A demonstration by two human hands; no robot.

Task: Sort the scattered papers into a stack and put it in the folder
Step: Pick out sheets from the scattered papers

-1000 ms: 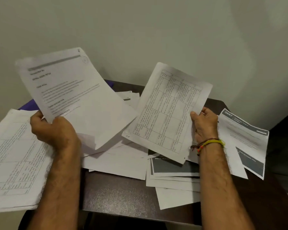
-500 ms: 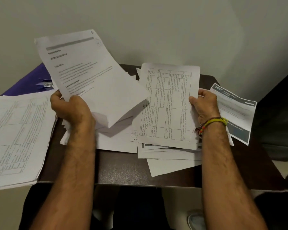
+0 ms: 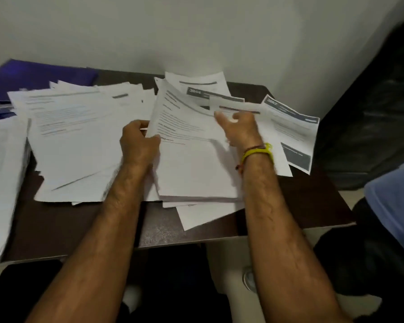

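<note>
1. The bundle of papers (image 3: 191, 159) that the left hand (image 3: 139, 144) held up in the air half a second ago now lies on the dark table (image 3: 79, 227), on top of other sheets.
2. The left hand grips its left edge, thumb on top.
3. The right hand (image 3: 239, 129) no longer holds the sheet with the grid; its fingers are loosely spread over the bundle, holding nothing.
4. More white papers lie scattered around. The blue folder (image 3: 33, 75) is at the far left corner.

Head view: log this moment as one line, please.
phase: gathering papers | left hand: grips edge of paper stack | right hand: on stack top, grip unclear | folder: far left, unused | table
</note>
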